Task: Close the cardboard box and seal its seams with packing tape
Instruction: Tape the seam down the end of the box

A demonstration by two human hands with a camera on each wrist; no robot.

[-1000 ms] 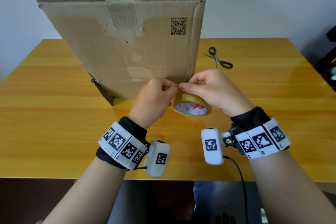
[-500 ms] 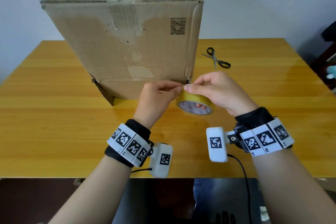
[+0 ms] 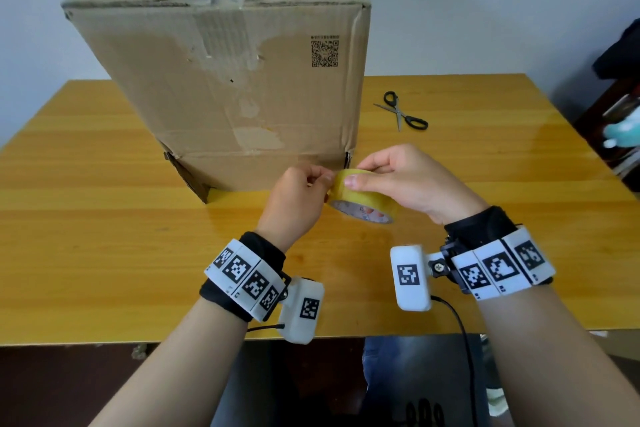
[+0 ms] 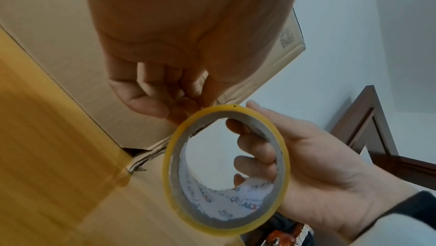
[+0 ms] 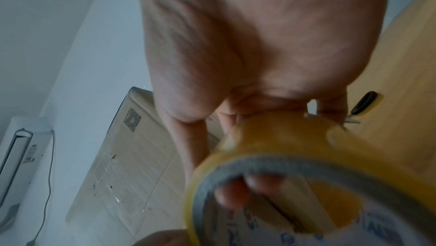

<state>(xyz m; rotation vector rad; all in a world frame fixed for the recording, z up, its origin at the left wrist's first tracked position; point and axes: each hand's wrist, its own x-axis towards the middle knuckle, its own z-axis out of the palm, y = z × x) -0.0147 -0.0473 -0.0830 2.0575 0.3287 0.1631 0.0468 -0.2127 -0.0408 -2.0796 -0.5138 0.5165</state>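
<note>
A large closed cardboard box (image 3: 242,80) stands on the wooden table (image 3: 104,236), with old grey tape along its top seam. In front of its lower right corner I hold a yellow packing tape roll (image 3: 363,199) just above the table. My right hand (image 3: 360,177) grips the roll, thumb on the outer face and fingers (image 4: 257,149) hooked through the core. My left hand (image 3: 323,180) has curled fingers, and its fingertips (image 4: 188,104) pinch at the top of the tape roll (image 4: 226,171). No loose tape end shows. The tape roll (image 5: 306,175) fills the right wrist view.
Black-handled scissors (image 3: 403,111) lie on the table to the right of the box. A torn bottom flap (image 3: 187,177) sticks out at the box's lower left corner. Dark furniture (image 3: 616,114) stands past the table's right edge.
Both hands have stayed at the roll in front of the box. The left fingertips have shifted from beside the roll onto its upper edge, next to the right thumb.
</note>
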